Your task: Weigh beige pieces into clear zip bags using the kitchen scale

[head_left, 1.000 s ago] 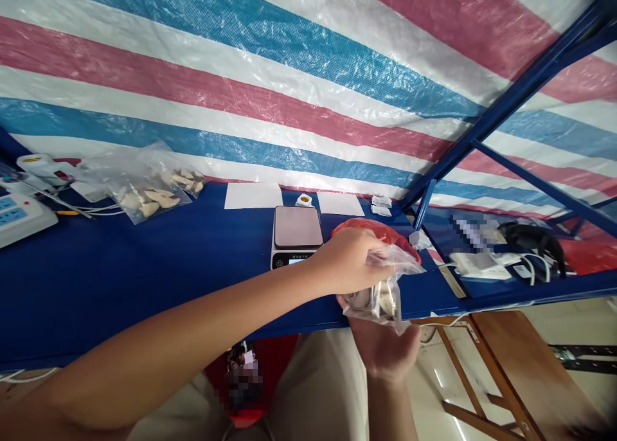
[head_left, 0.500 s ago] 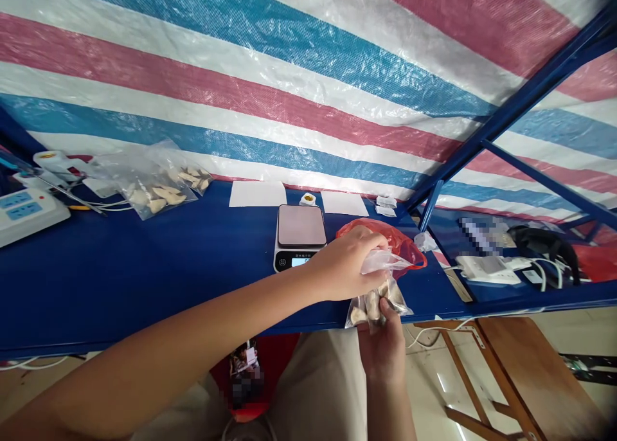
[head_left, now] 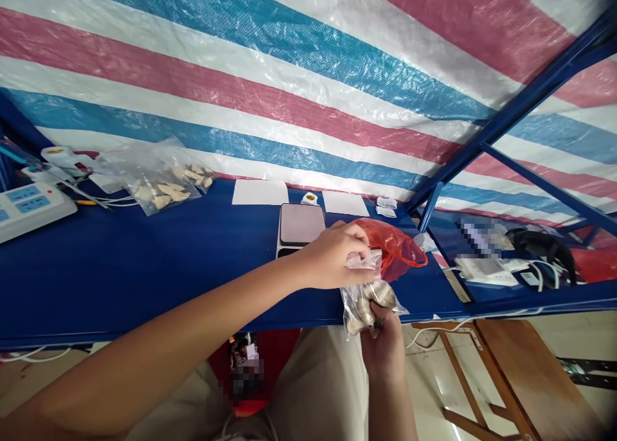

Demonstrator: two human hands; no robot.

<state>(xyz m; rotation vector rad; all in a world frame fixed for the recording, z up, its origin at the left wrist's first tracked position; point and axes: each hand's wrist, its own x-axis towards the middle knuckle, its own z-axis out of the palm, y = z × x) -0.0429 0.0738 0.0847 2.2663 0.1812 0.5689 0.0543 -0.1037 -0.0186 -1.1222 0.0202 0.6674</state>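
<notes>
We see a small clear bag (head_left: 351, 303) of pale, chunky pieces (head_left: 365, 310) held at the near edge of the bench (head_left: 168, 267), right of the middle; we cannot tell whether its underside touches the surface. The left hand (head_left: 335, 256) has its grip closed at the top of the bag, thumb and fingers pinching the crumpled film. The right hand (head_left: 386, 339) grips the lower right part from the near side, its thumb pressed over the pieces, the other fingers mostly hidden from us.

Just beyond the bag, a red plastic bag (head_left: 402, 240) lies on the bench, partly covered by the left hand. To the left of it sits a scale (head_left: 303, 224), its plate bare and its near panel mostly behind the left wrist. Along the far side we find 2 white sheets (head_left: 260, 192), with a small white and yellow item (head_left: 309, 198) between them, and white packets (head_left: 386, 206) farther right.

At the far left lie larger clear bags (head_left: 166, 168) with more pale pieces, beside a white power strip (head_left: 36, 204) with blue sockets. A striped plastic sheet (head_left: 270, 94) hangs behind everything, and a wooden stool (head_left: 535, 370) stands at the near right.
</notes>
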